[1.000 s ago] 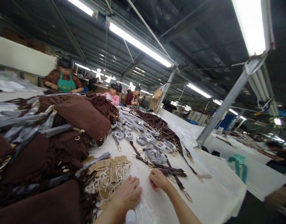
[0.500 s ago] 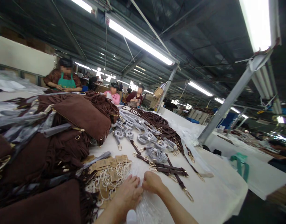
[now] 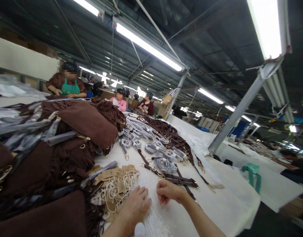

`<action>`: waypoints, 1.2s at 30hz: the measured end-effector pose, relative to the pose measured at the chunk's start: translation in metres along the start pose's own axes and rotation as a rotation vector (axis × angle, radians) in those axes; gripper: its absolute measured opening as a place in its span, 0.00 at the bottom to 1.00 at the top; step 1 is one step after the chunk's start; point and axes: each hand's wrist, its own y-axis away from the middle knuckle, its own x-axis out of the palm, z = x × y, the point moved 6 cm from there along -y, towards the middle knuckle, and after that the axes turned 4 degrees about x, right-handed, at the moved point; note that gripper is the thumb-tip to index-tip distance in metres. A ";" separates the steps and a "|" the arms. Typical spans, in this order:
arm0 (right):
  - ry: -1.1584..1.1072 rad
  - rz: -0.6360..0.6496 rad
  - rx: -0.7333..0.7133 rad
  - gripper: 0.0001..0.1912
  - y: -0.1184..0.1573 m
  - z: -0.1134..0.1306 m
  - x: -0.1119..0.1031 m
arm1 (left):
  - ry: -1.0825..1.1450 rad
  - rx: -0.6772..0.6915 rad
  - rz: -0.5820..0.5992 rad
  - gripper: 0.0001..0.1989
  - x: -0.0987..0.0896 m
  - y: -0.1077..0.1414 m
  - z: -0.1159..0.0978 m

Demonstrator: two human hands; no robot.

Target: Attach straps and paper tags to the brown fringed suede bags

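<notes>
My left hand lies palm down with its fingers spread, on clear plastic strips beside the heap of brown card tags with white strings. To its right, my right hand is raised over the white table with its fingers curled together; what they pinch, if anything, is too small to make out. Just beyond it lie dark brown straps with gold clasps and a coiled strap in grey wrap. A white cap-like object shows at the bottom edge, by my left wrist.
Brown fringed bags are piled over the left side. More wrapped straps and brown straps lie at the middle back. A metal post rises at the right, near a green strap. Several people sit across the table.
My right hand has moved right, away from my left hand, leaving a gap between them. My left hand stays nearly in place. The view has shifted slightly.
</notes>
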 end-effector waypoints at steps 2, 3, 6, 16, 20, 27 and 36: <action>-0.043 -0.025 0.002 0.12 0.000 0.001 -0.003 | 0.004 0.009 -0.003 0.12 0.001 0.000 0.000; -0.058 -0.041 0.008 0.09 0.000 0.001 -0.005 | 0.005 0.013 -0.005 0.11 0.001 0.000 0.000; -0.079 -0.094 0.042 0.07 -0.002 -0.003 -0.010 | 0.010 0.015 -0.020 0.11 0.000 0.001 0.000; -0.070 -0.203 -0.048 0.07 0.005 0.002 -0.004 | 0.027 0.001 -0.010 0.11 -0.001 0.001 0.000; -0.056 -0.237 -0.093 0.08 0.005 0.005 0.003 | 0.049 -0.001 -0.008 0.12 -0.001 0.001 0.000; 0.024 -0.171 -0.001 0.14 -0.028 0.009 0.025 | 0.050 -0.015 0.004 0.14 0.000 -0.001 0.001; -0.043 -0.061 -0.043 0.14 -0.016 -0.007 -0.003 | 0.066 -0.008 -0.058 0.11 0.005 0.001 0.002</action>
